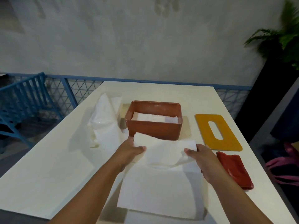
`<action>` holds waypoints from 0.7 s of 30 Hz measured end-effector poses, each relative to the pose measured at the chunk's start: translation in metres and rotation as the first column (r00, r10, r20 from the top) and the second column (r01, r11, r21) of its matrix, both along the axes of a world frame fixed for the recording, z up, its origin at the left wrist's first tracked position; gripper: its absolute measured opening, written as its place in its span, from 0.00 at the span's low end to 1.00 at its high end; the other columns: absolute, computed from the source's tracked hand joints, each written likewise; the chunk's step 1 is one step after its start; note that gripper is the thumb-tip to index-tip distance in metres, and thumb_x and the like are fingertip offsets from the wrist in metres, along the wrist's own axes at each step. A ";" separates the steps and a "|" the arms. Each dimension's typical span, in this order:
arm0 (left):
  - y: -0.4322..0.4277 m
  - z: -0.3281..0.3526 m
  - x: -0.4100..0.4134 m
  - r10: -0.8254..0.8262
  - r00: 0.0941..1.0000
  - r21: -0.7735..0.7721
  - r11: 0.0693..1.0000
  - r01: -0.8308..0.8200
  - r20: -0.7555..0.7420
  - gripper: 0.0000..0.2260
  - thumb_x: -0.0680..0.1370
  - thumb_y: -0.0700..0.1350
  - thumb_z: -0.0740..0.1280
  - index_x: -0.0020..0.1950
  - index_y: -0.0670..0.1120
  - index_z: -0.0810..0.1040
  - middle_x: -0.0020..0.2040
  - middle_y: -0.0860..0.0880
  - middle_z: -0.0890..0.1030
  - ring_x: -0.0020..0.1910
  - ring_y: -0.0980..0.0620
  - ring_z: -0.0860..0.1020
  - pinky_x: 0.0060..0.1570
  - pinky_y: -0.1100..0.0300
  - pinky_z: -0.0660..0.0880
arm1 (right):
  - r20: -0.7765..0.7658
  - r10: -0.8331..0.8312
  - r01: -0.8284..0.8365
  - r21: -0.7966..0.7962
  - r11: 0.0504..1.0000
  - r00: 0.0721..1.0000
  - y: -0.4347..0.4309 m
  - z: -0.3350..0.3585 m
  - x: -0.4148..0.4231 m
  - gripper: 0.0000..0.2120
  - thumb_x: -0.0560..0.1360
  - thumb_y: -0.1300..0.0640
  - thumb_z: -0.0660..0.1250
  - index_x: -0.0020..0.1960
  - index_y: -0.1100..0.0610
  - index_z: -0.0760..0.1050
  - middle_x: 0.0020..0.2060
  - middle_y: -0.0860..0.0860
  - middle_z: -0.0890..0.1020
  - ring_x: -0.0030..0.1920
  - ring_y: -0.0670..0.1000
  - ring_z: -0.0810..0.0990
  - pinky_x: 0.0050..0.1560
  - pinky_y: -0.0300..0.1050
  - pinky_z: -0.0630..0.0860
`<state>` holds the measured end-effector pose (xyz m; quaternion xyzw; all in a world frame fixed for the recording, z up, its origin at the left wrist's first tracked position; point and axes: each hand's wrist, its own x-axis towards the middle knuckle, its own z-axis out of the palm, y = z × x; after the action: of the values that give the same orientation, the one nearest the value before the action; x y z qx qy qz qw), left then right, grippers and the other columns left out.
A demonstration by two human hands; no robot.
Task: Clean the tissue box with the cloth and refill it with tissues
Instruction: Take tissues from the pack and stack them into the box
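Front of table (48, 167): tissues (165, 152) lifted, sheets trailing to my edge.
Left hand (131, 149): I pinch tissues' left end.
Right hand (203, 159): grips right end.
Box (153, 129): lidless, just behind tissues.
Lid (226, 139): flat, right of Box.
Cloth (234, 170): folded, beside right wrist.

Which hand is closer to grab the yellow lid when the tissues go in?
Probably the right hand. The yellow lid lies just beyond it, right of the tissue box. The left hand is across the tissues both hands hold.
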<state>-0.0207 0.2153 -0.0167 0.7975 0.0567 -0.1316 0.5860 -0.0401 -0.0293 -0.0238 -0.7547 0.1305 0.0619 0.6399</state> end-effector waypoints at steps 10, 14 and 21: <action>-0.011 -0.017 -0.014 0.006 0.961 0.508 0.848 -0.151 0.275 0.30 0.77 0.44 0.66 0.75 0.49 0.55 0.75 0.51 0.61 0.72 0.50 0.63 0.69 0.55 0.63 | 0.187 0.118 -0.016 -0.472 0.881 0.975 -0.007 -0.023 -0.009 0.15 0.76 0.62 0.66 0.62 0.54 0.74 0.42 0.45 0.77 0.40 0.45 0.77 0.40 0.33 0.71; 0.003 -0.022 -0.028 -0.240 0.878 0.645 0.758 -0.097 0.414 0.26 0.76 0.34 0.62 0.72 0.51 0.63 0.74 0.52 0.62 0.70 0.51 0.65 0.69 0.57 0.64 | 0.286 0.380 -0.050 -0.738 0.672 0.880 -0.023 -0.020 -0.027 0.23 0.72 0.67 0.69 0.62 0.47 0.75 0.52 0.40 0.74 0.47 0.38 0.74 0.48 0.23 0.65; 0.034 -0.028 -0.027 -0.546 0.759 0.689 0.702 0.182 0.356 0.25 0.71 0.26 0.64 0.58 0.53 0.80 0.63 0.57 0.75 0.61 0.62 0.72 0.63 0.70 0.68 | 0.197 0.696 -0.129 -0.913 0.387 0.691 -0.024 -0.018 -0.035 0.27 0.66 0.70 0.71 0.54 0.41 0.80 0.58 0.44 0.79 0.60 0.49 0.76 0.54 0.44 0.71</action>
<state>-0.0478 0.2498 -0.0450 0.9408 -0.2356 0.0040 0.2438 -0.0752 -0.0531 -0.0417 -0.9527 -0.2539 -0.0657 0.1536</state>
